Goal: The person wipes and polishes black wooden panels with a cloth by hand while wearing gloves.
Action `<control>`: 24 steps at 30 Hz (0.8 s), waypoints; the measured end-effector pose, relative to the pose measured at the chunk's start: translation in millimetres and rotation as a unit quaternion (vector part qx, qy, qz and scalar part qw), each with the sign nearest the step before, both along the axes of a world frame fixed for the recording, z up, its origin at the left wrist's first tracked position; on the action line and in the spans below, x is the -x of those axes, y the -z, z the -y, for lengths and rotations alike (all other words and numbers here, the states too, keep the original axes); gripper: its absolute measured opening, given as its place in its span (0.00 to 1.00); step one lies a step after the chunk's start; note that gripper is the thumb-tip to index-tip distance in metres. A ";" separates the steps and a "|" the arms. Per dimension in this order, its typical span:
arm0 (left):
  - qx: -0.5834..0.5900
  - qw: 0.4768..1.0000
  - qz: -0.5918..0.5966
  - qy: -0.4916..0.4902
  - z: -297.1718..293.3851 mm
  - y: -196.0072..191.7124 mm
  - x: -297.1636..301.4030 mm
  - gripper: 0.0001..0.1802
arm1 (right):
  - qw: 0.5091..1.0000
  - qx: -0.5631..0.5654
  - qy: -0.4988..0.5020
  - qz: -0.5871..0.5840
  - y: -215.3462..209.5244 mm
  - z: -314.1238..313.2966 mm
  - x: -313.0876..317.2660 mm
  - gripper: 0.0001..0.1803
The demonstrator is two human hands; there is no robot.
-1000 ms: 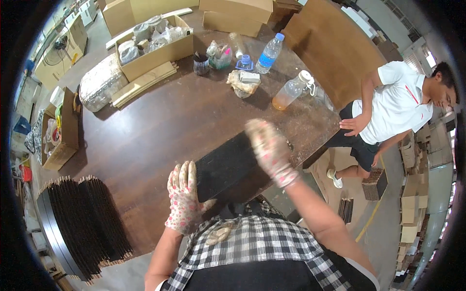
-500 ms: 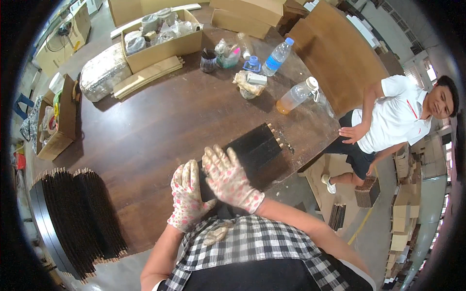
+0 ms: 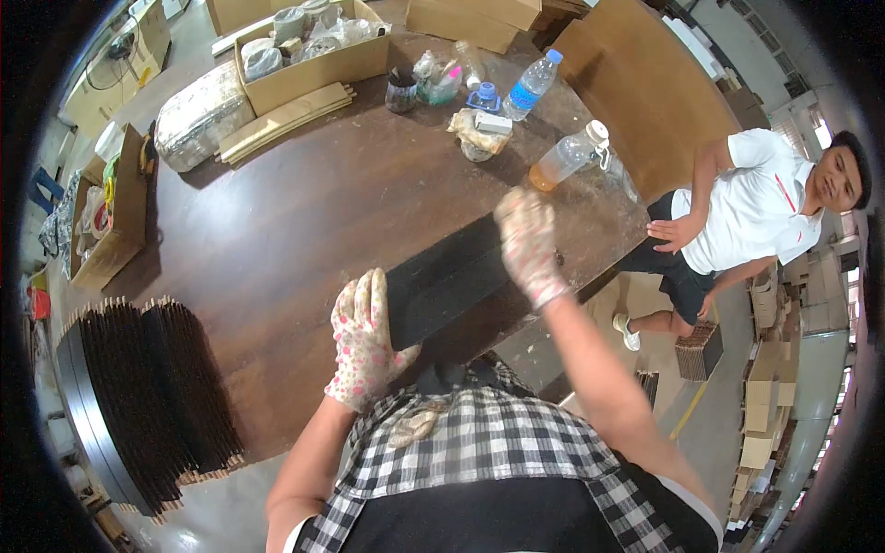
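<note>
A gloved left hand [image 3: 364, 343] lies flat, fingers straight and together, against the near end of a black panel [image 3: 449, 276] that rests on a dark wooden table [image 3: 304, 212]. The gloved right hand [image 3: 527, 244] is pressed on the panel's far end, fingers bent down over its edge in a loose grip, so the panel spans the gap between the two hands. Left of the left hand, at the table's near edge, stands a stack of dark ribbed sheets [image 3: 147, 387]. Beyond the right hand lies a bottle of amber liquid [image 3: 570, 155] on its side; further off are a crumpled wrapper [image 3: 477, 136], a blue-capped water bottle [image 3: 532, 85] and a dark jar [image 3: 402, 90]. Far past the left hand sit wooden slats [image 3: 284, 120], a wrapped bundle [image 3: 201, 115] and an open cardboard box [image 3: 313, 57]. To the right of the right hand, a person in a white shirt [image 3: 751, 214] leans on the table's corner.
</note>
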State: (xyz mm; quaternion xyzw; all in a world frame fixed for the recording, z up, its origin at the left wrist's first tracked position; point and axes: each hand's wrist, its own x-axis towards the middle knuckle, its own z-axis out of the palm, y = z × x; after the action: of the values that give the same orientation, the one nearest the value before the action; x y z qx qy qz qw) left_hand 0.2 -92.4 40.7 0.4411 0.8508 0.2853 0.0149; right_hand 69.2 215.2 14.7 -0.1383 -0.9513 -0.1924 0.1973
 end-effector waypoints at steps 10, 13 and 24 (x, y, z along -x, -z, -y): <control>-0.030 0.997 0.050 -0.047 21.7 25.6 0.3 0.66 | 0.946 0.264 -0.123 -0.145 -22.2 34.0 5.0 0.09; -0.086 0.996 0.032 -0.017 23.6 36.8 2.4 0.67 | 0.931 0.299 -0.162 -0.129 -14.4 94.6 6.7 0.08; -0.131 0.991 0.006 -0.016 13.7 33.8 3.2 0.67 | 0.951 0.237 -0.153 -0.125 -9.7 63.2 -8.9 0.05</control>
State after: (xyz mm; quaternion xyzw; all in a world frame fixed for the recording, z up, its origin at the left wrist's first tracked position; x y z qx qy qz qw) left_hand -3.0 -106.1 6.9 0.4241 0.8129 0.3969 -0.0428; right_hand 78.1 152.0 24.4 -0.0571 -0.9469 0.0901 0.3033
